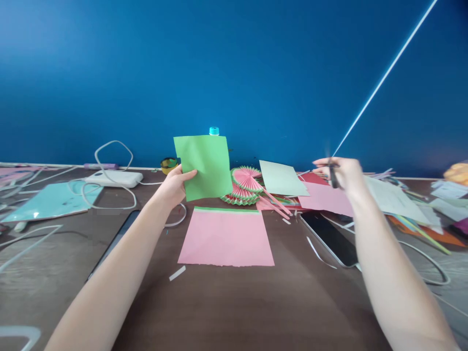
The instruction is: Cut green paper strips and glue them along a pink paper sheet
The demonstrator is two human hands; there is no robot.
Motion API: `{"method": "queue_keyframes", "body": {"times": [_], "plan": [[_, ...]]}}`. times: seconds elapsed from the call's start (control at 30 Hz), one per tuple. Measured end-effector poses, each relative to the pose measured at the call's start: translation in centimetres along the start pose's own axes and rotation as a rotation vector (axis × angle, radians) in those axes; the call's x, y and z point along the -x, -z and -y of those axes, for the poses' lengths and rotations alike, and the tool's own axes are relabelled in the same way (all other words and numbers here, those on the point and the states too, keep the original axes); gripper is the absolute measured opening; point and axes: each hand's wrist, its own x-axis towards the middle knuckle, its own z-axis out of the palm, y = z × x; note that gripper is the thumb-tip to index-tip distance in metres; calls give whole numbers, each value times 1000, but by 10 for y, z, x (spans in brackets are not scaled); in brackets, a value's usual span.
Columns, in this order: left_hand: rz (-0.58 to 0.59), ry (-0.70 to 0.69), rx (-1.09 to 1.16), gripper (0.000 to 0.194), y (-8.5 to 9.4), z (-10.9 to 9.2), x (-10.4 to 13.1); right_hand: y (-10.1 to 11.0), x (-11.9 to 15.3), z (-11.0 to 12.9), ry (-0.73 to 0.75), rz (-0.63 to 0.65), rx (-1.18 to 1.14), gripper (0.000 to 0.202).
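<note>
My left hand (174, 187) pinches a green sheet of paper (208, 168) by its left edge, thumb on the near face, and holds it up above the table. On the table below lies a pink sheet (225, 239) with a green strip along its far edge and a ragged near edge. My right hand (343, 173) is raised at the right, closed on what looks like a pair of black-handled scissors (333, 176); motion blurs them. Pink and green pleated paper fans (245, 184) lie behind the pink sheet, partly covered by the green one.
A phone (331, 239) lies below my right hand, and another dark device (115, 243) is beside my left forearm. A white power bank (114, 178) with cables, a roll of tape (168, 165) and a teal folder (54, 201) are at left. Loose papers (397, 200) cover the right.
</note>
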Motion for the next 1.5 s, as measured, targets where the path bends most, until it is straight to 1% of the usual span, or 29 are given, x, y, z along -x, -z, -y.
{"method": "queue_keyframes", "body": {"times": [0.07, 0.1, 0.17, 0.23, 0.3, 0.33, 0.4, 0.47, 0.53, 0.67, 0.83, 0.9, 1.03, 1.1, 1.27, 1.37, 1.43, 1.5], "plan": [[-73, -60, -120, 29, 4, 1, -2, -14, 4, 11, -36, 112, -129, 20], [-121, -113, -201, 27, 7, 2, -4, -21, 7, 17, -93, 230, -302, 20], [-195, -227, -365, 23, 12, 5, -7, -31, 14, 28, -106, 382, -456, 19], [-219, -298, -443, 21, 15, 7, -9, -37, 21, 36, -116, 592, -624, 19], [-197, -313, -386, 24, 15, 8, -10, -39, 26, 42, -123, 776, -735, 21], [-179, -306, -321, 26, 14, 7, -9, -40, 29, 44, -127, 839, -759, 23], [-153, -270, -178, 28, 11, 5, -7, -41, 32, 48, -139, 916, -800, 28], [-148, -234, -77, 29, 7, 2, -5, -42, 35, 51, -152, 952, -844, 32], [-147, -197, -18, 29, 5, -1, -4, -44, 37, 53, -146, 961, -857, 34], [-134, -159, 36, 30, 2, -3, -2, -48, 39, 50, -128, 979, -839, 40], [-154, -140, 98, 27, 1, -4, -3, -53, 38, 48, -104, 1083, -963, 45], [-169, -128, 119, 27, 1, -3, -4, -55, 38, 50, -115, 1085, -967, 47], [-174, -113, 133, 30, -1, -2, -6, -61, 40, 53, -182, 960, -929, 43], [-164, -121, 131, 33, -1, -2, -6, -64, 42, 52, -196, 925, -916, 39], [-144, -152, 105, 32, 0, 0, -6, -72, 45, 52, -252, 963, -939, 27], [-129, -158, 88, 30, 1, 0, -7, -75, 46, 52, -335, 1003, -1049, 18], [-135, -145, 86, 29, 2, 0, -7, -76, 46, 52, -364, 1062, -1145, 20], [-144, -133, 93, 28, 1, 0, -6, -77, 46, 51, -347, 1076, -1184, 31]]}}
